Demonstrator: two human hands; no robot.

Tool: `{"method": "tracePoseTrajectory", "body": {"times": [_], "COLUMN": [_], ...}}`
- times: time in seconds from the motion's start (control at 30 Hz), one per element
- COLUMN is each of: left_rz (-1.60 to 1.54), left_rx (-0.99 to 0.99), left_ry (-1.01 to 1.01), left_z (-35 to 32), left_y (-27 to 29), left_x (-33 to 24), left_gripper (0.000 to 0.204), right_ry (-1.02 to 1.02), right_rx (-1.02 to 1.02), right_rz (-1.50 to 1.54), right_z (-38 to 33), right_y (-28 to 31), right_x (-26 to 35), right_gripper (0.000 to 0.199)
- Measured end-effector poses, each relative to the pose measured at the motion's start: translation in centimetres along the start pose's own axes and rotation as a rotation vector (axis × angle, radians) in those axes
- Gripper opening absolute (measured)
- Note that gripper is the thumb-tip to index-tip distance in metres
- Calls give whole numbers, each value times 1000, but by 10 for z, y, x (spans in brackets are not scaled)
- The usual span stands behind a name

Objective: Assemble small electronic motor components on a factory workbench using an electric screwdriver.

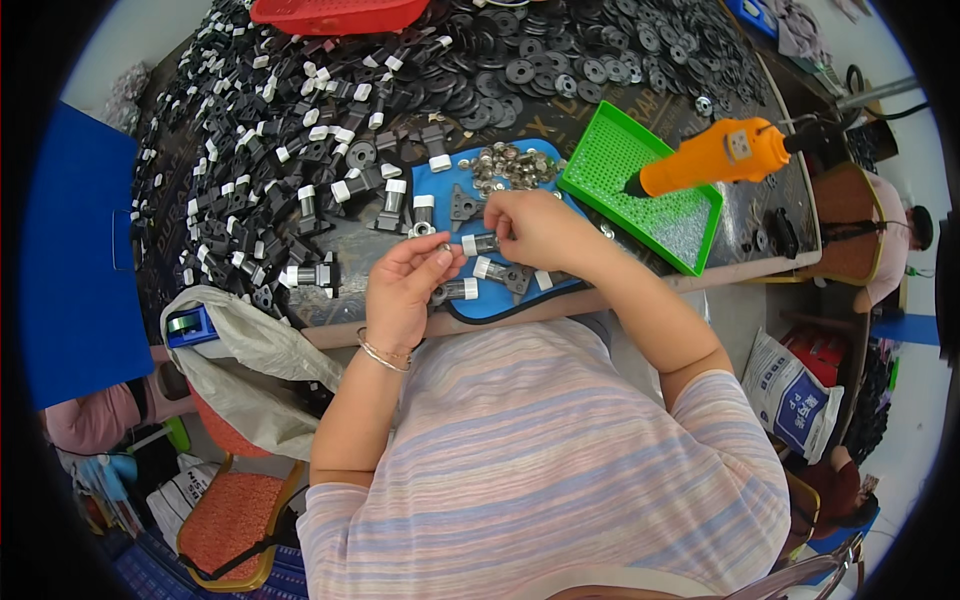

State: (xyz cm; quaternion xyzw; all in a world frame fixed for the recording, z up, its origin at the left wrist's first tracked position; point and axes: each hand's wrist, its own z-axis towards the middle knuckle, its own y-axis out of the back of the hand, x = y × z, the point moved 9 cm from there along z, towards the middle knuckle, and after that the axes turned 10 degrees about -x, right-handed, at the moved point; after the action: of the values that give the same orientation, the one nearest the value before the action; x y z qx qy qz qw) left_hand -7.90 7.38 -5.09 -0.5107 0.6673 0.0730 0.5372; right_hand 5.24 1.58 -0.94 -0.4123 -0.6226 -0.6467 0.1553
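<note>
My left hand [400,290] is closed in a pinch on a small round metal piece [445,248]. My right hand [540,230] has its fingers closed at the dark end of a black fitting with a white end [478,244]. Both hands are over a blue mat [490,300] with a dark border. Similar black-and-white fittings [490,269] lie on the mat just below the fingers. A three-armed black part [464,205] rests above them. Beyond my fingers sits a heap of small shiny metal pieces [515,165].
Piles of black-and-white fittings [290,130] and black discs [600,65] cover the table's far side. A green perforated tray [690,255] stands to the right, with an orange power screwdriver [715,160] over it. A red basket [340,15] is at the back; a whitish sack [240,370] hangs at the left edge.
</note>
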Motion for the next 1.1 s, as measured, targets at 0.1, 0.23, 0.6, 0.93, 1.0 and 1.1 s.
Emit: {"method": "tracePoseTrajectory", "body": {"times": [0.1, 0.23, 0.6, 0.93, 1.0, 1.1], "left_rz": [-4, -18, 2, -59, -103, -167], "left_rx": [-10, -10, -67, -34, 8, 54], "left_ry": [2, -1, -48, 21, 26, 26], "left_z": [-1, -1, -6, -5, -4, -4], "left_y": [1, 3, 21, 17, 14, 12], "left_x": [-2, -5, -14, -7, -6, -6], "left_gripper": [21, 21, 22, 23, 23, 22], "right_ry": [-29, -93, -128, 204, 308, 316], "right_rx": [39, 100, -18, -3, 0, -19], "right_rz": [38, 172, -83, 251, 155, 167], "right_z": [3, 14, 61, 33, 24, 20], "right_y": [-1, -2, 0, 8, 2, 3], "right_x": [-9, -15, -12, 58, 73, 76], "right_gripper": [22, 22, 30, 22, 20, 19]}}
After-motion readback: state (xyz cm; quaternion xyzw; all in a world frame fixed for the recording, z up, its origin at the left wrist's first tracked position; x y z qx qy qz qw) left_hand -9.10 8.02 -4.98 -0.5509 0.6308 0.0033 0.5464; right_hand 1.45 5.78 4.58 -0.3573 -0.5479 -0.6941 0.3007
